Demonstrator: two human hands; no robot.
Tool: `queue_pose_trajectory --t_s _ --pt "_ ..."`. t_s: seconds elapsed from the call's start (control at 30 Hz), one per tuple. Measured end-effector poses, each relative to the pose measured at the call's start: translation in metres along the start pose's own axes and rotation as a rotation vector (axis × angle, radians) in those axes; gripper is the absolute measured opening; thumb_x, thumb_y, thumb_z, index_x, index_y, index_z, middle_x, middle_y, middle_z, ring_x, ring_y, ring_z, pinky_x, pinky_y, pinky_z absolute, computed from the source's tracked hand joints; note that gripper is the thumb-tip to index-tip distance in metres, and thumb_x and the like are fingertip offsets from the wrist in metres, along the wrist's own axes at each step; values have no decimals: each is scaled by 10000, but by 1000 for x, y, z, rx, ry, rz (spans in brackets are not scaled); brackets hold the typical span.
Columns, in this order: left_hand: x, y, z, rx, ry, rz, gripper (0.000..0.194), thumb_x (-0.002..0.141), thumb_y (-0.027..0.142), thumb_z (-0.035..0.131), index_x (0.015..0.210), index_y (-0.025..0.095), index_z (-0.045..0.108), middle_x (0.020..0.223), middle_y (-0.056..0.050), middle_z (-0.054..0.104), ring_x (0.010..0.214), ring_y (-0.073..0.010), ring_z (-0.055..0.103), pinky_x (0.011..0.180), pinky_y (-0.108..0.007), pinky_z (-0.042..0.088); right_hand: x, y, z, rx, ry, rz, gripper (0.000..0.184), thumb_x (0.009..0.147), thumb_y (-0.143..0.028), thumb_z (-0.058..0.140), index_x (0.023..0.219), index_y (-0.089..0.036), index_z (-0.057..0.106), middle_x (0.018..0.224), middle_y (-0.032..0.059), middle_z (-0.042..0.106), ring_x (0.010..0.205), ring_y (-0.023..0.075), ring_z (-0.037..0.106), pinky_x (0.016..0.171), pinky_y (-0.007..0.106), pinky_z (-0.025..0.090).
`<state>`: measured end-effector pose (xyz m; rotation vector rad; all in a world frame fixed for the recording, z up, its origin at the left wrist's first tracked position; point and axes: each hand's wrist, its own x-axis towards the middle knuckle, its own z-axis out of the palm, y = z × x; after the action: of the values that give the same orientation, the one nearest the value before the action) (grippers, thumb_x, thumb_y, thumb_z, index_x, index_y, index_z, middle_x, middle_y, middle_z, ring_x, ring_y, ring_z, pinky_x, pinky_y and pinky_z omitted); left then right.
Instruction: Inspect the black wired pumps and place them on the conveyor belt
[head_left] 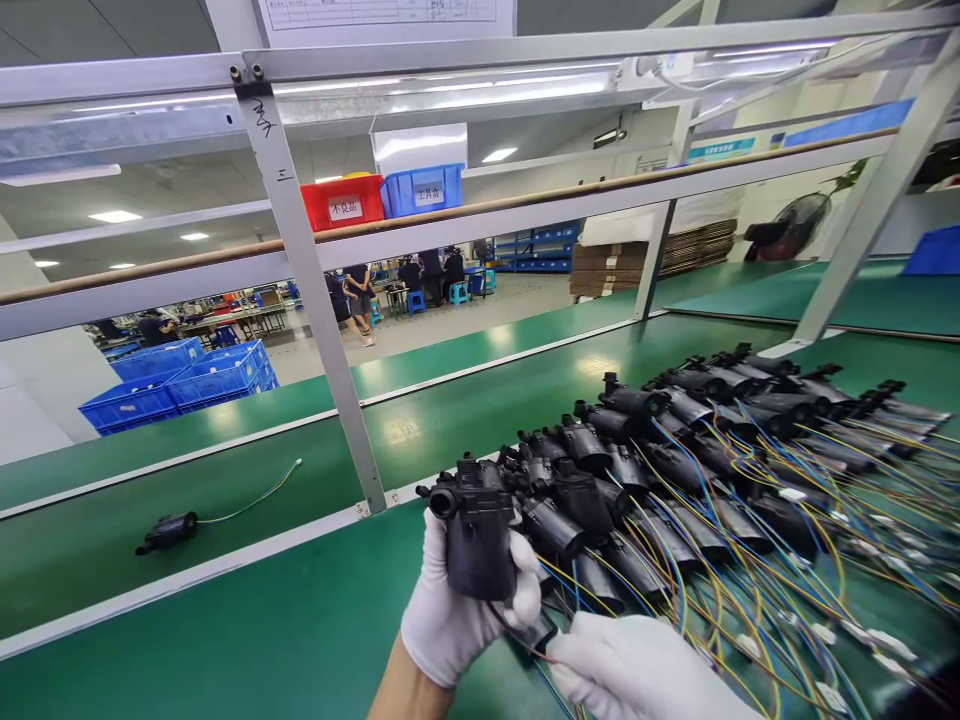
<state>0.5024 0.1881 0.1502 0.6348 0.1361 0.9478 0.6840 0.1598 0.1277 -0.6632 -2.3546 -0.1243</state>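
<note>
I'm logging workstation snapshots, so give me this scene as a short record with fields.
Left hand: white-gloved, gripping a black unit
Right hand: white-gloved, fingers closed on its dark wire
To the right: many similar units, with coloured wires
Far left: one lone unit, wire trailing right
Shelf: red bin beside blue bin
Background: blue crates

L hand (457, 625) holding blk unit (480, 555), R hand (637, 665) pinching wire (525, 646), more blk units (551, 525) on grn bench (300, 610)
</note>
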Motion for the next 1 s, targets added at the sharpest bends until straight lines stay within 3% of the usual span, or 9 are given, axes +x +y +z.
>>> queue_pose_trajectory --t_s 0.17,0.27,0.3,0.37,0.47,0.57,0.7,0.8,1.0 --pt "-2 -2 0 87 23 9 785 627 838 631 1024 163 686 821 -26 671 526 -84 524 519 -216 358 -4 5 5 49 -52 21 595 1093 -433 153 740 -218 581 575 -24 576 470 109 536 458 238 360" --pt "-2 -6 -5 238 35 63 846 675 892 501 989 125 671 795 -65 668 532 -110 524 540 -250 392 -4 9 0 123 -44 61 574 1084 -459 193 723 -222 571 630 -8 603 544 128 560 520 237 406" --pt "-1 -8 -7 329 51 114 833 687 880 508 986 117 660 812 -81 671 572 -128 548 577 -268 425 -3 10 -4 172 -25 95 560 1080 -465 204 736 -222 574 661 0 615 581 137 574 552 239 430" --pt "-1 -15 -10 525 114 270 743 642 778 689 1020 144 607 893 -86 677 693 -161 597 686 -302 482 -1 11 -13 294 22 189 541 1068 -499 213 805 -226 599 726 19 635 654 159 602 608 249 472" --pt "-3 -26 -14 795 230 477 801 466 463 942 1087 220 497 1019 -56 656 805 -176 627 773 -325 518 1 7 -27 434 88 312 583 1034 -601 190 903 -239 628 785 36 649 710 189 629 649 262 506" --pt "-5 -36 -20 1047 284 666 784 487 323 936 1116 216 480 1084 -86 640 863 -214 660 812 -368 544 3 2 -32 458 126 346 622 995 -679 201 895 -245 636 813 41 657 736 208 640 654 272 515" --pt "-5 -42 -25 1219 238 969 749 565 151 866 1187 268 466 1175 -64 631 1009 -229 671 888 -344 539 6 0 -29 490 113 329 637 972 -713 214 872 -243 633 791 47 652 704 215 635 619 278 513" --pt "-5 -40 -23 1224 207 996 761 575 102 841 1205 303 464 1187 -22 629 980 -186 685 864 -291 546 8 0 -29 486 109 344 652 966 -720 197 847 -241 623 742 44 628 656 212 617 606 285 506" --pt "-5 -36 -23 1228 226 888 832 508 102 888 1210 277 478 1190 -33 619 1023 -203 668 925 -314 525 5 0 -29 513 114 432 666 944 -754 220 831 -240 628 743 39 629 677 211 619 637 285 514"
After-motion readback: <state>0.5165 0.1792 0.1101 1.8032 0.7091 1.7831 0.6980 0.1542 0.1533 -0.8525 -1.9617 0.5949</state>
